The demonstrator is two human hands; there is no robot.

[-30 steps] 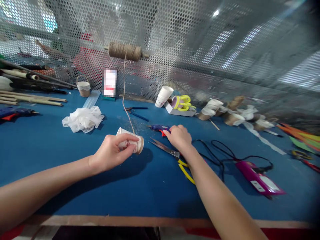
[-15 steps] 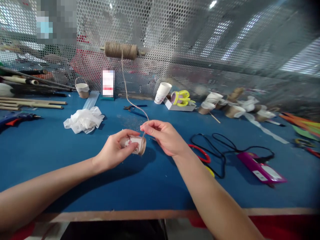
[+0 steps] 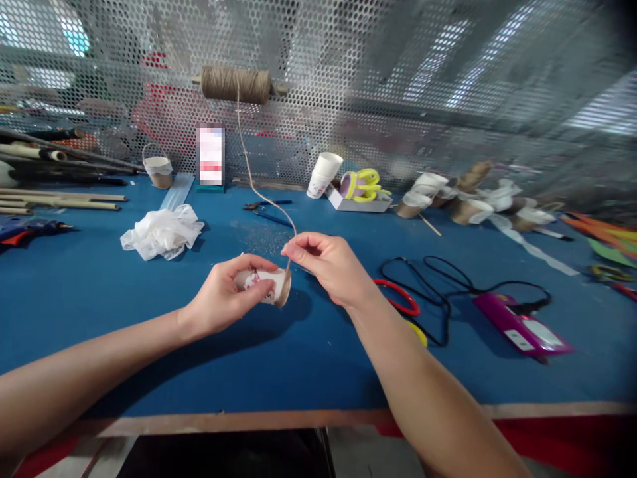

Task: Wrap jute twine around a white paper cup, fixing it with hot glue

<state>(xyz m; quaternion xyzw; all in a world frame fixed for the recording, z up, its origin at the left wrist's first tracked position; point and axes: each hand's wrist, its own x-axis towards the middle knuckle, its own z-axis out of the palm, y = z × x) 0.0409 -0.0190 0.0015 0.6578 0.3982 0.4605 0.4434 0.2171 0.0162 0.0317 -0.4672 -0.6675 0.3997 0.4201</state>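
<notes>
My left hand (image 3: 226, 295) is closed around a small white paper cup (image 3: 266, 283) with a reddish print, tilted on its side above the table. Brown twine is wound round the cup's right end. Just to the right, my right hand (image 3: 328, 265) pinches the twine (image 3: 271, 201) between thumb and fingers close to that end. From there the strand runs up, slack and curved, to a twine spool (image 3: 235, 84) mounted on a rod at the perforated metal screen. The cup's far side is hidden by my left hand.
Pliers (image 3: 271, 210) lie behind my hands, and crumpled white plastic (image 3: 163, 232) is to the left. Stacked paper cups (image 3: 324, 174) stand beside a white box with yellow-handled scissors (image 3: 363, 184). On the right are a purple power strip (image 3: 522, 325), its black cord and several twine-wrapped cups.
The view has shifted slightly, so the background sits a little higher. My hands keep nearly the same hold on the cup and twine.
</notes>
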